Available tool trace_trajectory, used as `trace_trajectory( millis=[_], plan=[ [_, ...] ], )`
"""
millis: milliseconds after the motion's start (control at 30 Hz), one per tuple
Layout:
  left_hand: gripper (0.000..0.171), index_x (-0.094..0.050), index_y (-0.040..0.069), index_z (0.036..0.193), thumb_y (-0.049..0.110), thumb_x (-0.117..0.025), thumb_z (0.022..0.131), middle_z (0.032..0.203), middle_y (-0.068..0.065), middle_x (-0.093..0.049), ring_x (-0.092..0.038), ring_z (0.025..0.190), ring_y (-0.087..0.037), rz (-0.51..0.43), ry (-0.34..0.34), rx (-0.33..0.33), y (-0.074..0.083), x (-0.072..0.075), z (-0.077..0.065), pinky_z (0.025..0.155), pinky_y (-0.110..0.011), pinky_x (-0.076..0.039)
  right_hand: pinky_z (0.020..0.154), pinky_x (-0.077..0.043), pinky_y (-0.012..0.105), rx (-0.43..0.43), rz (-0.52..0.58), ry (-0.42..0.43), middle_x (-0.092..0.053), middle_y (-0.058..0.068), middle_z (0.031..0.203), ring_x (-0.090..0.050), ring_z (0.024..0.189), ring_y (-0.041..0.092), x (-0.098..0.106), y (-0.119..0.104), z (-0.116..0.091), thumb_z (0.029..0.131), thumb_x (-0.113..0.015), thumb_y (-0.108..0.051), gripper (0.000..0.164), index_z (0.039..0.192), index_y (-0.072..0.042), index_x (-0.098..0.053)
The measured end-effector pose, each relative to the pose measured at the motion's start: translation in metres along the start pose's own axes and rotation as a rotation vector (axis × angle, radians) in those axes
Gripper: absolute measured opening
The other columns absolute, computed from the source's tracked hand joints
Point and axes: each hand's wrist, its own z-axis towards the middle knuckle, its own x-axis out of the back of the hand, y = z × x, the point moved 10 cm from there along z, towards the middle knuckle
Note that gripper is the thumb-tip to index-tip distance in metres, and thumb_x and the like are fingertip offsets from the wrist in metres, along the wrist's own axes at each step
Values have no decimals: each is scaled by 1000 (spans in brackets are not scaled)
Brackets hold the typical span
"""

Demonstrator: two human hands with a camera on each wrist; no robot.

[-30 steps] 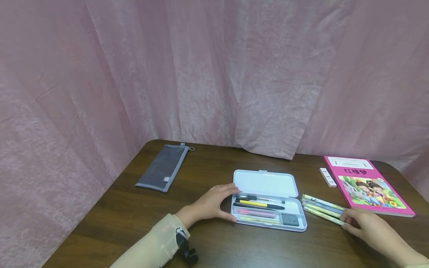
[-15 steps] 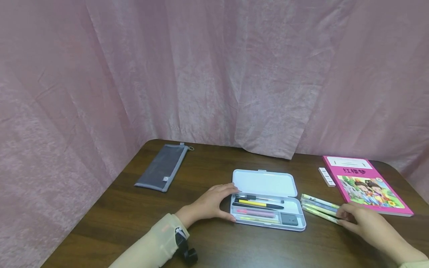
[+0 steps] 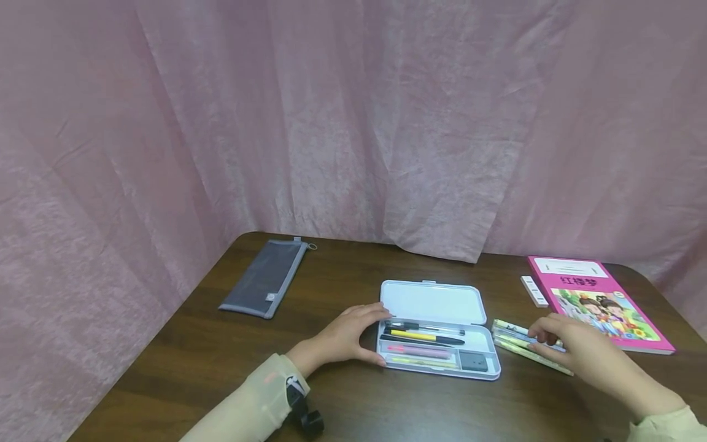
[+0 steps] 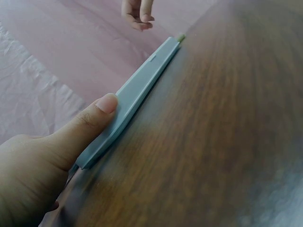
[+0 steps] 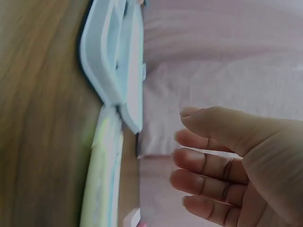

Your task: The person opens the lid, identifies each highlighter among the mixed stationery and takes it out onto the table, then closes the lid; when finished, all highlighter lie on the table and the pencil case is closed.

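Observation:
A pale blue pencil case (image 3: 432,301) lies unfolded on the table. My left hand (image 3: 345,337) holds its left end, thumb at the front edge and fingers at the back. In the left wrist view the thumb (image 4: 92,116) presses the case's side. Inside the case are a yellow-and-black pen (image 3: 422,336), a pink pen (image 3: 420,352), other pens and a dark grey block (image 3: 473,361). Several pale-patterned pens (image 3: 533,356) lie by the case's right end. My right hand (image 3: 580,350) is over them; in the right wrist view its relaxed fingers (image 5: 208,184) hold nothing.
A pink book (image 3: 593,288) lies at the right back, with a small white block (image 3: 534,291) at its left. A grey mesh zip pouch (image 3: 264,279) lies at the left back. Behind the table hangs a pink curtain (image 3: 342,123).
My right hand has come off the outer ends of the loose pens and moved left and slightly up over them. The left hand stays on the case.

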Motion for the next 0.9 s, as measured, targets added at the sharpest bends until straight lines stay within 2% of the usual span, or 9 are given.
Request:
trace_trajectory(
  millis=[67,300,433,667,900],
  plan=[
    [88,-37,30,134,78,-50,62,144,6,-35,-31,134,-12,-4,0,-1,1,0,0,109,-41,-28,52,-36,17,6,8,-20,-42,-23,67,-39,63,-8,0,-7,5,68,-76,-20,18,78,-24,-61],
    [87,-37,30,134,77,-51,63,144,5,-35,-31,134,-13,-2,6,-8,3,2,-1,109,-41,-28,55,-40,18,-56,54,-142,-49,-18,72,-44,66,-4,-6,-24,23,73,-72,-27,14,83,-23,-63],
    [86,-37,29,134,76,-53,63,144,5,-36,-32,133,-13,-2,11,-11,3,4,-2,109,-42,-29,57,-42,19,-17,87,-151,-52,-18,75,-47,69,-3,-8,-40,31,75,-71,-28,14,86,-23,-64],
    [86,-38,29,134,76,-51,63,144,5,-35,-32,134,-13,2,7,-15,4,4,-2,109,-41,-29,60,-45,19,40,175,-285,-55,-16,77,-50,71,-2,-28,-63,40,77,-68,-33,20,90,-19,-64],
    [87,-38,28,134,77,-50,63,144,5,-36,-32,134,-13,2,8,-15,4,3,-2,109,-41,-29,60,-44,20,94,211,-308,-56,-14,77,-51,72,1,-42,-84,46,77,-69,-28,16,89,-18,-64]
  ],
)
